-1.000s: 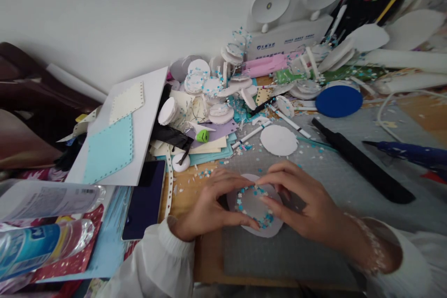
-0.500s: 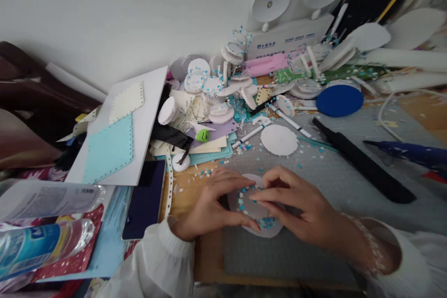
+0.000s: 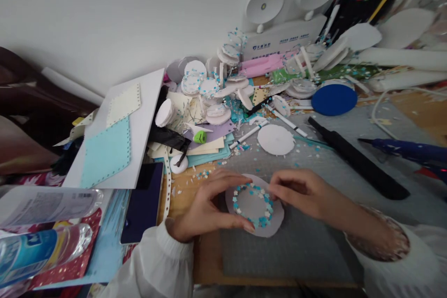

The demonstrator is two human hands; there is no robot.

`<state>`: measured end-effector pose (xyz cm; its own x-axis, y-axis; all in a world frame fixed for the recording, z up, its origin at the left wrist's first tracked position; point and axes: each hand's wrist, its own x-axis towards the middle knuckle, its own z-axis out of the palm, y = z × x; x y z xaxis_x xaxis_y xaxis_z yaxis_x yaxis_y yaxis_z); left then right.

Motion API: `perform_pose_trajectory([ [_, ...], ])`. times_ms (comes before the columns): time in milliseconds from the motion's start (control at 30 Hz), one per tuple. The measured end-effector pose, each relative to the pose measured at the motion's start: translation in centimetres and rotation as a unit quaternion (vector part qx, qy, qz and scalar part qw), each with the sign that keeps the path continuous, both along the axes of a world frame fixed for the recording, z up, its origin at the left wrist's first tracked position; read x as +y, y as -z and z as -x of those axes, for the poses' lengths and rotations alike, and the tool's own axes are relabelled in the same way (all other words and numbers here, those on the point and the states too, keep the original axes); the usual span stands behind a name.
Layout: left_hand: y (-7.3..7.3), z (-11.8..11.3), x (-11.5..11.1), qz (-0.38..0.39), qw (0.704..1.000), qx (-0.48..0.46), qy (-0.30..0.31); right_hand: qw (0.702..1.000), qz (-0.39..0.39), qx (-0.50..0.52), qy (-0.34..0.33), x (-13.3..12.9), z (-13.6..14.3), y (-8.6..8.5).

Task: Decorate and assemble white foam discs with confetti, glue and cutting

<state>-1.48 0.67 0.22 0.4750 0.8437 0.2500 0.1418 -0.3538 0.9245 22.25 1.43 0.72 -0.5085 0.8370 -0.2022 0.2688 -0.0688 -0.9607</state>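
A round white paper disc lies on the grey cutting mat, with a ring of small blue and white flowers on its face. My left hand curves around the disc's left side, fingers at the top edge and thumb at the lower edge, steadying it. At the upper right edge of the disc, beside the ring, my right hand has thumb and fingers pinched together. Whatever is between those fingertips is hidden. Behind the hands lies a plain white disc, with loose tiny flowers scattered around it.
A black bar-shaped tool and a blue glue gun lie right on the cutting mat. Left are a phone, punched paper sheets and a plastic bottle. Flower-trimmed discs and a blue disc crowd the back.
My right hand has drawn back rightward from the ring's middle to the disc's right edge, uncovering the flower ring. The left hand keeps its place on the disc. The view has shifted slightly.
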Motion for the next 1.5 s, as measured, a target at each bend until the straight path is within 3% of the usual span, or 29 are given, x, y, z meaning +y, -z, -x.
perform_pose_trajectory([
  [100,-0.1,0.0,0.0,0.011,1.0,0.024,0.009,0.998,0.05,-0.006,-0.028,-0.1,0.3,0.1],
  [333,-0.6,-0.1,-0.6,-0.075,0.978,0.197,0.001,0.994,0.097,0.01,-0.041,0.1,0.5,0.0],
  [567,-0.5,-0.5,-1.1,-0.018,0.989,0.144,-0.018,0.996,0.081,0.009,-0.035,0.1,0.7,0.1],
  [1000,0.3,0.0,-0.7,-0.119,0.984,0.131,0.009,0.997,0.077,0.02,-0.002,-0.4,0.9,0.7],
  [1500,-0.3,-0.1,-0.5,-0.129,0.983,0.133,0.007,0.995,0.098,0.029,0.024,-0.7,1.4,0.4],
])
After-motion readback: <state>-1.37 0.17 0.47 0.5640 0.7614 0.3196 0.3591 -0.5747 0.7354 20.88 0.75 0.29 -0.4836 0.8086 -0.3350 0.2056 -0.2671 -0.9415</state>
